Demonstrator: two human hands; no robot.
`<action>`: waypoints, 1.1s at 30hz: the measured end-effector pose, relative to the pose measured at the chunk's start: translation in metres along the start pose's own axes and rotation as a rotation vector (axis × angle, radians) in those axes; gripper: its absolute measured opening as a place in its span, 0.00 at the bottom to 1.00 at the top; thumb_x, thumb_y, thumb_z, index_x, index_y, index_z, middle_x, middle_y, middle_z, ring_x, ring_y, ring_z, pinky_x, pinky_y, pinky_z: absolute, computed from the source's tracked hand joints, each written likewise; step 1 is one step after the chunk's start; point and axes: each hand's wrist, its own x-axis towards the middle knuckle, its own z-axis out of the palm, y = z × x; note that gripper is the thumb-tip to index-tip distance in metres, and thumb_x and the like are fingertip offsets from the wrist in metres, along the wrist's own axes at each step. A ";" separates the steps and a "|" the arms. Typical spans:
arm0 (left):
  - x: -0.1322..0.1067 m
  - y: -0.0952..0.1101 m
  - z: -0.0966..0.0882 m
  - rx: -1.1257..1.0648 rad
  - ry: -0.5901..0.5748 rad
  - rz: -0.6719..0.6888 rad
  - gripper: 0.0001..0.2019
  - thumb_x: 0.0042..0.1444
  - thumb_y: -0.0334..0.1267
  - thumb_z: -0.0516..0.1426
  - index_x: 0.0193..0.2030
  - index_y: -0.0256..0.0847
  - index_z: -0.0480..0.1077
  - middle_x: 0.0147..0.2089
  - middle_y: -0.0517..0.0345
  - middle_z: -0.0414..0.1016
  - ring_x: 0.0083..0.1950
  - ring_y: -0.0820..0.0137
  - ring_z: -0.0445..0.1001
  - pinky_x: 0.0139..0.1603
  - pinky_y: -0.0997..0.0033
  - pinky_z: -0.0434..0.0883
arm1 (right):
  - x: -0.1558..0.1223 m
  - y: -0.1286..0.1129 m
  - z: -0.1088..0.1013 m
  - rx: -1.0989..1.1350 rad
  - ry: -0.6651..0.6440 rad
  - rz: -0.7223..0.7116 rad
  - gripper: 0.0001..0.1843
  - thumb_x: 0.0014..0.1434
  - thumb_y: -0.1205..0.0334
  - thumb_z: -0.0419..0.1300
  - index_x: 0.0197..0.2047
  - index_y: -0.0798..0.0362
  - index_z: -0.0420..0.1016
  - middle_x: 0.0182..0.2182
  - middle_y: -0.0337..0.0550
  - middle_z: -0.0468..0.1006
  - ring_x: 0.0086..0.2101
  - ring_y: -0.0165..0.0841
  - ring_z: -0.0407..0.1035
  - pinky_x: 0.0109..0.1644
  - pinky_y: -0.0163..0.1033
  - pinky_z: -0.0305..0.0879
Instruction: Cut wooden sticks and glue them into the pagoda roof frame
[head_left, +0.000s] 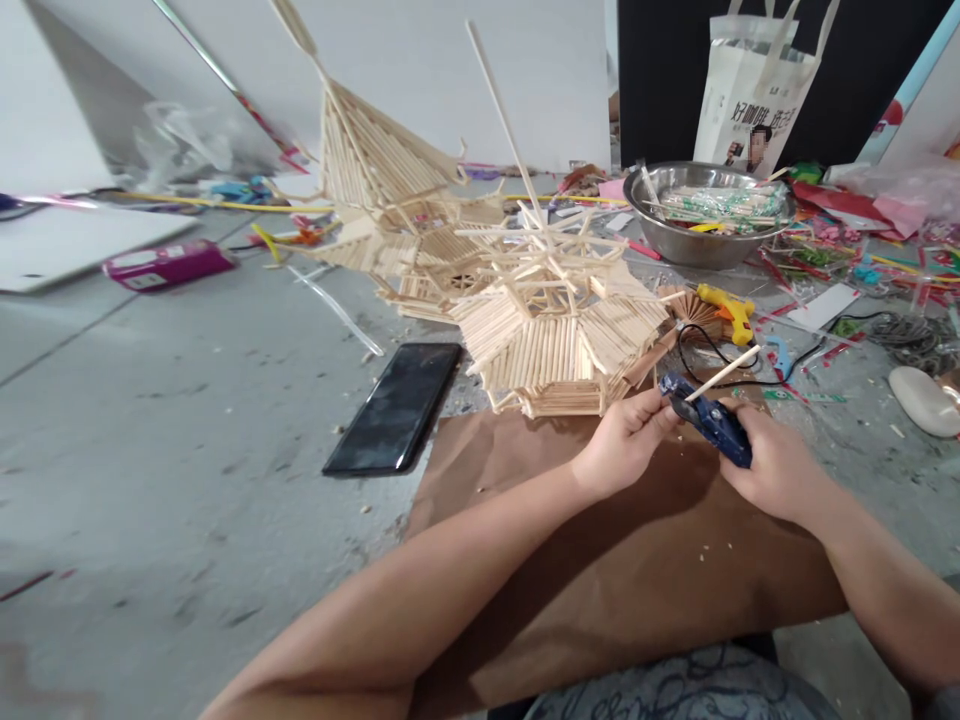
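My right hand (776,462) is closed around a dark blue cutter tool (711,418) over a brown paper sheet (600,570). A thin wooden stick (724,373) pokes out of the tool's jaws, slanting up to the right. My left hand (624,440) is pinched at the tool's front end, where the stick enters; I cannot tell whether it holds the stick or the tool. Just beyond the hands stands a roof-shaped model of wooden sticks (559,320), with a taller stick structure (386,190) behind it.
A black phone (396,407) lies left of the paper. A yellow glue gun (729,312) with a black cord, a steel bowl (701,215) of sticks, a white bag (757,90), a pink box (166,264) and colourful scraps litter the grey floor.
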 end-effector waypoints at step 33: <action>-0.001 0.003 0.000 -0.209 -0.113 -0.133 0.22 0.50 0.57 0.55 0.26 0.37 0.61 0.15 0.70 0.51 0.17 0.83 0.48 0.17 0.78 0.47 | -0.001 0.003 -0.003 -0.062 -0.013 -0.033 0.26 0.46 0.64 0.53 0.51 0.58 0.64 0.42 0.54 0.77 0.39 0.44 0.73 0.41 0.47 0.69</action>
